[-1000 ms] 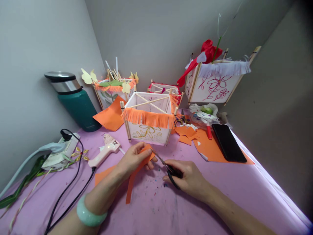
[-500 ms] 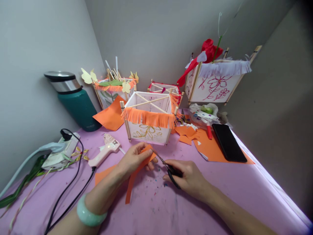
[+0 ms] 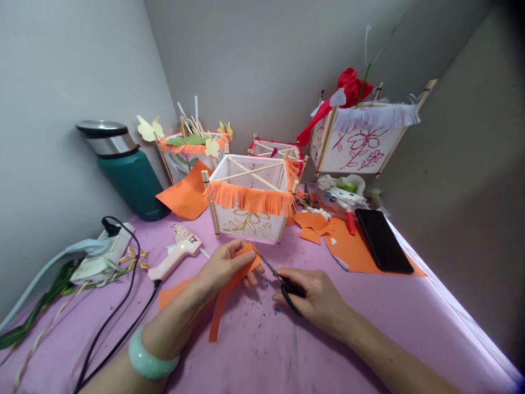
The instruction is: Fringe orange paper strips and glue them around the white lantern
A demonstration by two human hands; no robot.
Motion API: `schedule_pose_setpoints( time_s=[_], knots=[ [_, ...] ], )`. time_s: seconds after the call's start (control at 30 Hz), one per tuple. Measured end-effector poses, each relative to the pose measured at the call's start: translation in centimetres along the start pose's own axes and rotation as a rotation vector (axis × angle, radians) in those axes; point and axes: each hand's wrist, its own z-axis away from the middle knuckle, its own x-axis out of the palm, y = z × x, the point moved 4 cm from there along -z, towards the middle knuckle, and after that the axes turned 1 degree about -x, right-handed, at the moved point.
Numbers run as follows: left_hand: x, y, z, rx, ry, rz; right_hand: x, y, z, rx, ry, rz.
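Note:
My left hand (image 3: pixel 229 266) pinches a long strip of orange paper (image 3: pixel 218 314), whose loose end hangs toward the tabletop. In my right hand (image 3: pixel 318 295) is a pair of scissors (image 3: pixel 290 293) with black handles, its blades at the strip's upper end, close to my left fingertips. Whether the blades are parted cannot be made out. Just beyond both hands stands a white paper lantern (image 3: pixel 250 219) on a stick frame, with orange fringe along its front top edge and a gold flower drawing.
A pink glue gun (image 3: pixel 176 258) and its black cord lie left, near a power strip (image 3: pixel 104 260) and a teal bottle (image 3: pixel 133 183). Right are orange scraps (image 3: pixel 311 221), a phone (image 3: pixel 383 241) and a red marker (image 3: pixel 350 221). A white-fringed lantern (image 3: pixel 361 139) hangs behind.
Almost nothing differs. My hands, the scissors and the strip hold nearly the same place, with only a slight shift of the view.

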Motion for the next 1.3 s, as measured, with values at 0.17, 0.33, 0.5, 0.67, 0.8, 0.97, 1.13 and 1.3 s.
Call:
schedule_pose_setpoints(
  time_s=[0.17, 0.33, 0.5, 0.67, 0.8, 0.97, 1.13, 1.3],
  knots=[
    [0.03, -0.12, -0.04, -0.008, -0.007, 0.0, 0.01, 0.02, -0.02, -0.006, -0.001, 0.015],
    [-0.06, -0.3, -0.22, -0.008, -0.016, 0.008, 0.02, -0.05, 0.0, 0.004, -0.013, 0.02],
    [-0.02, -0.22, -0.1, -0.01, -0.016, -0.001, 0.05, 0.06, 0.06, 0.022, -0.013, -0.012],
    [0.01, -0.21, 0.01, -0.009, -0.023, -0.014, -0.02, 0.02, 0.03, 0.021, -0.025, -0.047],
    [0.01, -0.36, -0.12, -0.01, -0.019, -0.029, -0.04, -0.01, -0.03, 0.026, -0.032, -0.056],
    [0.06, -0.35, -0.17, -0.013, -0.021, -0.024, 0.11, 0.12, 0.04, 0.024, -0.038, -0.049],
    [0.13, -0.21, -0.1, -0.004, -0.031, -0.007, 0.11, 0.25, 0.0, 0.029, -0.031, -0.061],
    [0.22, -0.15, 0.01, -0.014, -0.025, 0.006, 0.11, 0.37, -0.05, 0.037, -0.018, -0.056]
  ],
)
